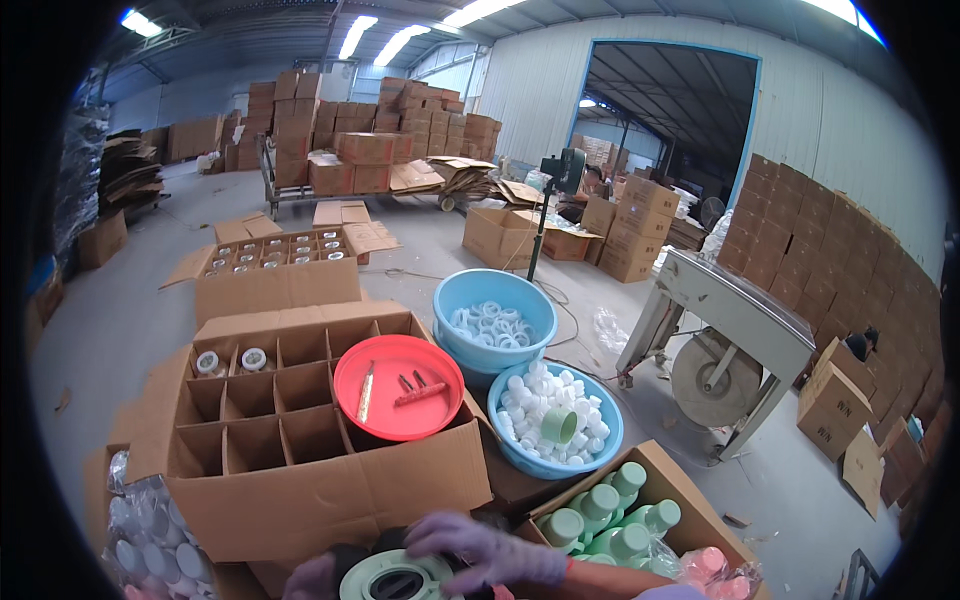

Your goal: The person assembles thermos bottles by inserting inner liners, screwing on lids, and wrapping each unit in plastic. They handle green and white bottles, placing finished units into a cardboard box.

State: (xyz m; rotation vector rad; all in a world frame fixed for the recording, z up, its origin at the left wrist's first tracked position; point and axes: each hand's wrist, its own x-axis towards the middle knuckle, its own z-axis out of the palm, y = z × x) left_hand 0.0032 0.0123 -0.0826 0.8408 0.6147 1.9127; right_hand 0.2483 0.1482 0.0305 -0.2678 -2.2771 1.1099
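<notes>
At the bottom edge is a pale green round lid [362,578] with a dark oval centre, seen from above. My right hand [485,550], in a purple glove, reaches in from the right with its fingers bent over the lid's rim. On the opposite side my left hand [312,580], also purple-gloved, is beside the lid; it is blurred and cut off, so its fingers do not show clearly. Dark shapes around the lid cannot be made out. Just beyond my hands stands a divided cardboard carton [320,505], with two clear, white-topped containers [254,360] in its far-left cells.
A red basin [358,425] with a few slim tools rests on the carton. To its right, blue basins hold white rings [490,325] and white caps [535,400]. A carton of green cups [597,500] stands right; wrapped pale cups [150,540] lie left. A wheeled machine [735,310] stands farther right.
</notes>
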